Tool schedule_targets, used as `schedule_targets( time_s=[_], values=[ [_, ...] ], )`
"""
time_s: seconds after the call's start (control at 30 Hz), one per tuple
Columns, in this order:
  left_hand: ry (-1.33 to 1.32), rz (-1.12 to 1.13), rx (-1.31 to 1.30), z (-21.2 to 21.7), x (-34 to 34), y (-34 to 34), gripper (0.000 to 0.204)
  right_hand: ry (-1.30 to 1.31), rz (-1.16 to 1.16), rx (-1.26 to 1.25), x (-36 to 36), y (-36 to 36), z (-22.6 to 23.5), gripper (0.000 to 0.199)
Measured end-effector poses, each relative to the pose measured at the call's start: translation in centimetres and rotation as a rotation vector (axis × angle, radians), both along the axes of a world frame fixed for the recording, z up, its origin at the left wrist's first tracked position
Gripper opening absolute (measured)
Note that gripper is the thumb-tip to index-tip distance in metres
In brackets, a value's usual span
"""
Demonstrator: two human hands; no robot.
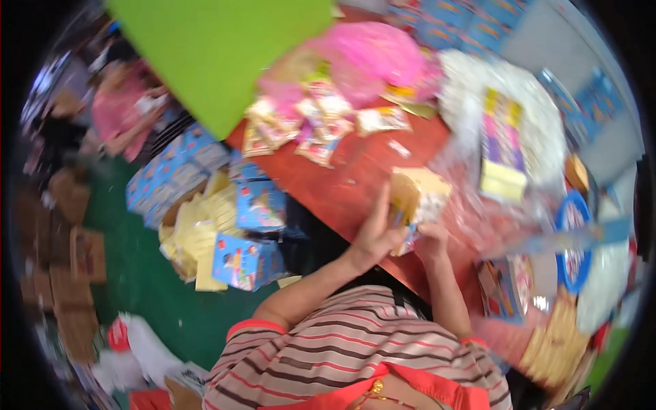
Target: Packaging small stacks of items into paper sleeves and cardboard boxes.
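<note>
Over the red tabletop (321, 198) I hold a small tan and yellow box (422, 190), tilted, its details smeared by motion. My left hand (377, 236) is closed on its left side. Low on its right side, my right hand (432, 239) grips it with bent fingers, beside a blue, white and red printed part. Farther off lies a heap of small printed packets (318, 123), with one single packet (383, 120) apart to its right. A purple and yellow carton (502, 143) rests on clear plastic wrap to the right of my hands.
A pink plastic bag (376, 58) and a white plastic bag (471, 82) lie at the back. Blue boxes (249, 260) stand at the left below table level. A round blue-rimmed container (572, 239) is at the right. A co-worker in pink (119, 106) sits far left.
</note>
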State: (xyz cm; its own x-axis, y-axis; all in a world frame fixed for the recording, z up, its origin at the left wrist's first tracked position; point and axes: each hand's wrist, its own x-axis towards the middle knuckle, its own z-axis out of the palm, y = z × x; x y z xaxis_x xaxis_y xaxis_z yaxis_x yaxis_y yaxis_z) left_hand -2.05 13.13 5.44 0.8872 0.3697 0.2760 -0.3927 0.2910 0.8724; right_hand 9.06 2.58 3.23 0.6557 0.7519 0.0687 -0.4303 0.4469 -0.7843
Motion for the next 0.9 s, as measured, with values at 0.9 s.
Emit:
schedule_targets(
  time_s=[0.9],
  values=[
    [-0.458,0.001,1.145,4.0,6.2,-2.3,0.042,0.652,-0.107,0.524,-3.1,-10.0,0.2,0.074]
  ],
)
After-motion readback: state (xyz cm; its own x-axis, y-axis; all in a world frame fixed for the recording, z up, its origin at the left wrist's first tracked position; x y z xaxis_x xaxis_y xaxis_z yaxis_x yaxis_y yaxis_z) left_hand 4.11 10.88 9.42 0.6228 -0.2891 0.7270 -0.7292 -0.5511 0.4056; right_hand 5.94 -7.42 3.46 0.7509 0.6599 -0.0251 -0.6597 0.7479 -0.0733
